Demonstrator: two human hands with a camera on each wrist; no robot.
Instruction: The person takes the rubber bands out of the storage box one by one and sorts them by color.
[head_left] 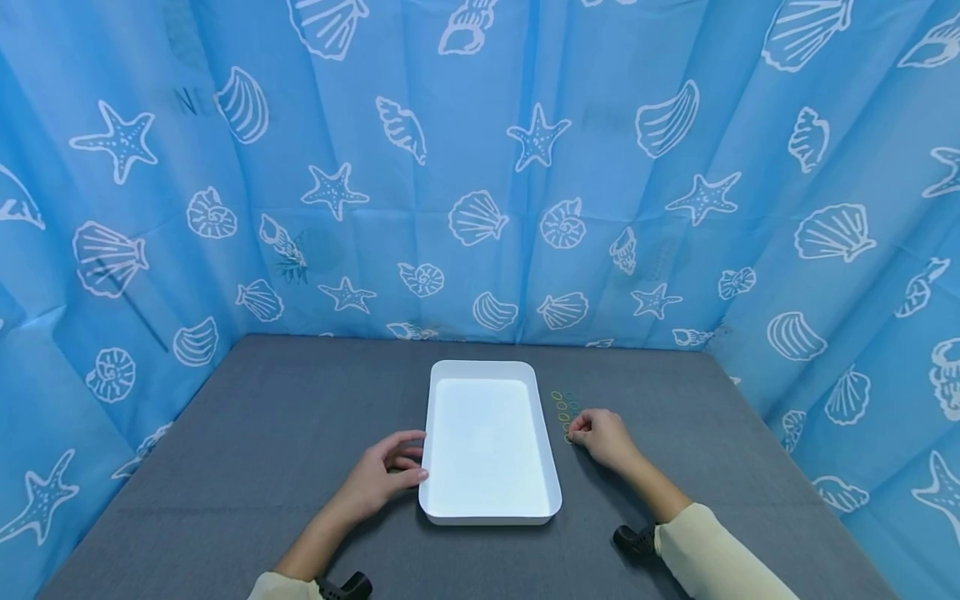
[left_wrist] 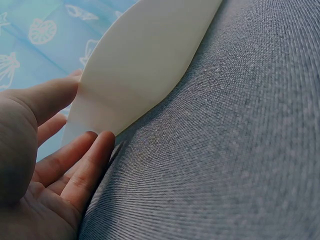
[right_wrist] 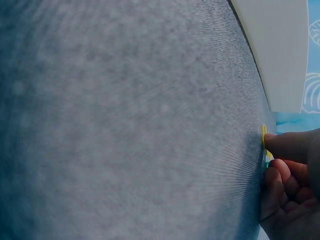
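Right hand (head_left: pixel 603 435) pinches a small yellow rubber ring (right_wrist: pixel 263 136) off the rows just beyond its fingertips (light, floppy; take by the rim). Left hand (head_left: pixel 382 479), relaxed, touches white plastic tray (head_left: pixel 487 512).

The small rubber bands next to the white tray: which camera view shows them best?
The head view: it shows the rubber bands, yellow and green, in rows on the grey table right of the white tray, with the right hand at the nearest ones. The right wrist view shows only one yellow band at the fingertips. The left wrist view shows none.
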